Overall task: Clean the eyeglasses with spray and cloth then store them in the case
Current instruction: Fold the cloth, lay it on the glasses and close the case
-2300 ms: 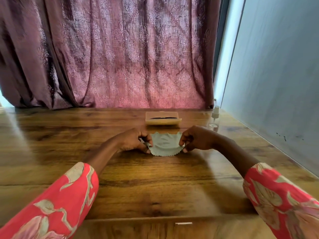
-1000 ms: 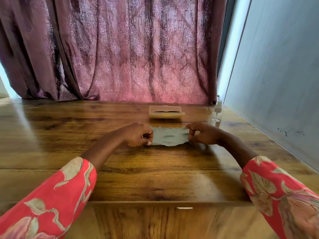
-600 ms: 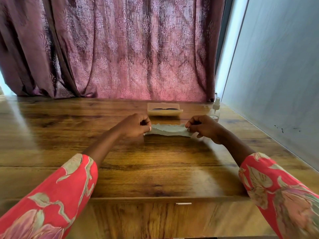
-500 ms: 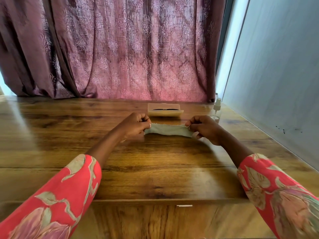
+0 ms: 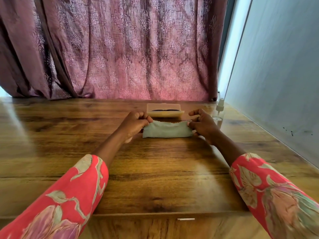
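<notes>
A pale green cleaning cloth (image 5: 167,130) with a zigzag edge lies folded into a strip on the wooden table (image 5: 155,178). My left hand (image 5: 134,124) pinches its left end. My right hand (image 5: 202,124) pinches its right end with thumb and forefinger, the other fingers raised. Just behind the cloth sits a tan eyeglasses case (image 5: 164,110), its lid open, with the dark eyeglasses (image 5: 163,110) lying inside. A small clear spray bottle (image 5: 219,110) with a white pump stands to the right of the case.
A maroon patterned curtain (image 5: 129,49) hangs along the table's far edge. A pale wall panel (image 5: 279,75) runs along the right side, close to the spray bottle. The table's front edge (image 5: 155,215) lies near my sleeves.
The cloth, spread wide between my hands earlier, has been folded in half into a narrow strip. Both hands kept hold of its ends and shifted slightly towards the case.
</notes>
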